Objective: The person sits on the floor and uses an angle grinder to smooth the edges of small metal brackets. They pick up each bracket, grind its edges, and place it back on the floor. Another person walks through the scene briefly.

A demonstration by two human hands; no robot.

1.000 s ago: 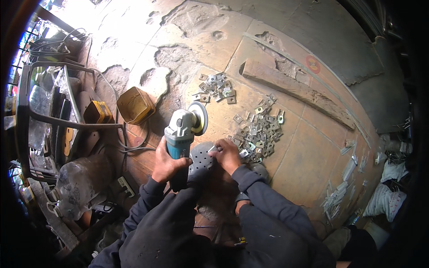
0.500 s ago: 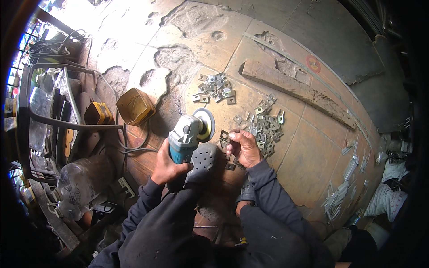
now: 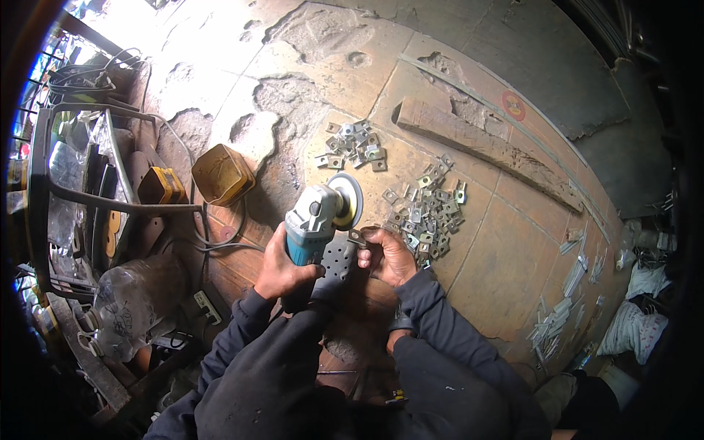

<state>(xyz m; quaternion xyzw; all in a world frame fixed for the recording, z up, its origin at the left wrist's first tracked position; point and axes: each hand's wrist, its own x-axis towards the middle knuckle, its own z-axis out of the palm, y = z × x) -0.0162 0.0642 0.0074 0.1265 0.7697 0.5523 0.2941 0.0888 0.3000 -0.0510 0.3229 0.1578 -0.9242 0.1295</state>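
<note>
My left hand [image 3: 282,270] is wrapped round the teal body of an angle grinder [image 3: 306,227], its pale disc [image 3: 347,202] facing right and away. Between the fingertips of my right hand [image 3: 392,257] is a small metal plate [image 3: 356,237], pinched just below the disc's near edge; I cannot tell whether the two touch. Just beyond my right hand lies a loose heap of small metal plates [image 3: 429,213] with holes in them. A smaller pile of the same plates [image 3: 356,141] sits farther off. Under the grinder shows my dark perforated shoe [image 3: 336,264].
A wooden beam [image 3: 484,150] lies on the tiled floor at far right. To the left are a cut-open yellow container [image 3: 222,174], a cable [image 3: 220,246], a clear plastic bottle [image 3: 136,301] and a metal frame [image 3: 125,202]. Thin metal strips [image 3: 554,326] are scattered at right.
My right hand has moved left and slightly nearer, bringing the small metal plate close to the disc. The grinder has shifted a little to the right and turned slightly.
</note>
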